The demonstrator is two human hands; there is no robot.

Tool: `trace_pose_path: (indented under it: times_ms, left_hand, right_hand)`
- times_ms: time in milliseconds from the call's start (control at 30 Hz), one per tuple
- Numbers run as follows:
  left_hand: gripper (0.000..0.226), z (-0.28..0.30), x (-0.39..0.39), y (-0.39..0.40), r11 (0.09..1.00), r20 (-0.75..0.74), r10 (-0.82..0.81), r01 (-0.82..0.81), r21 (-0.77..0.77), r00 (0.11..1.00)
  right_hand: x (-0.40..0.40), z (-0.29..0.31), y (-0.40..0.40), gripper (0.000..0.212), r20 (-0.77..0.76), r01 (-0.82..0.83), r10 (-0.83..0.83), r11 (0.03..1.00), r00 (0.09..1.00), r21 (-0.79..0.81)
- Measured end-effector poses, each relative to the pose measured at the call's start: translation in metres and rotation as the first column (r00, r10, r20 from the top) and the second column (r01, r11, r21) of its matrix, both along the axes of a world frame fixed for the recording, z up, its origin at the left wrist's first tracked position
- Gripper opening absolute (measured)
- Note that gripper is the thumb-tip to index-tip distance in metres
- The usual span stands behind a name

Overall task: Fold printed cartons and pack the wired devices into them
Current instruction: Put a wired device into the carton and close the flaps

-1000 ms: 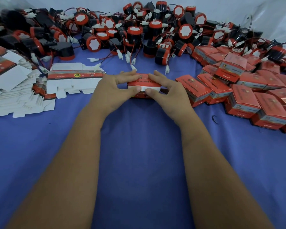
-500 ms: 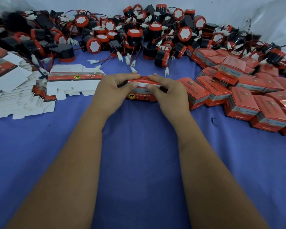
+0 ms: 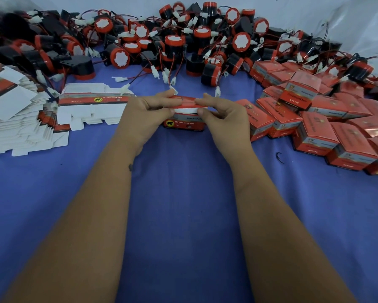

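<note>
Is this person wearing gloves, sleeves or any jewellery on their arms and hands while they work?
No. The left hand and right hand are bare, both forearms uncovered, with no watch, ring or bracelet visible. A small dark mark sits near the left wrist.

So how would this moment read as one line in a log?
step: closing box lid | left hand: pinches lid | right hand: pinches lid | box: on blue cloth, lid not yet shut

The carton (image 3: pixel 184 123) front reads "12v reversing horn"; another carton (image 3: pixel 293 99) reads "QTY:1PC".
</note>
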State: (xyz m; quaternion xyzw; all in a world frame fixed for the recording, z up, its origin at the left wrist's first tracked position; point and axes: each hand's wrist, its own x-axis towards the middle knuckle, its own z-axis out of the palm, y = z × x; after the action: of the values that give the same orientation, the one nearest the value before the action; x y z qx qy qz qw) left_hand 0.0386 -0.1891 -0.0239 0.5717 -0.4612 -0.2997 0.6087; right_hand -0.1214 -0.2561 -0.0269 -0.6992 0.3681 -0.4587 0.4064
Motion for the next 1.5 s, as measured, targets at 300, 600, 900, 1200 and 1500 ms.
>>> trace_pose_path:
  times_ms: [300,600,900,1200,1500]
  left_hand:
    - [0.031,-0.006,-0.016,-0.003,0.990,0.551,0.136,-0.102,-0.093,0.823]
    - [0.029,-0.005,-0.020,-0.006,0.982,0.671,0.184,-0.167,-0.091,0.719]
    - [0.020,0.002,-0.027,0.000,0.963,0.431,0.269,-0.246,-0.110,0.861]
    - [0.037,-0.005,-0.019,-0.011,0.944,0.403,0.268,-0.323,0.075,0.875]
    - [0.036,-0.003,-0.024,-0.014,0.985,0.050,0.170,-0.172,0.025,0.984]
  right_hand:
    - [0.001,0.000,-0.001,0.041,0.106,-0.103,0.090,0.988,0.990,0.119]
    - [0.003,-0.001,0.004,0.056,-0.199,-0.139,0.125,0.988,0.972,-0.060]
    - [0.013,-0.001,0.009,0.020,-0.152,-0.064,0.052,0.995,0.987,-0.075]
    - [0.011,0.001,0.010,0.027,-0.184,-0.101,0.082,0.991,0.979,-0.093]
    - [-0.004,0.016,0.014,0.040,-0.203,0.170,-0.274,0.893,0.940,-0.416]
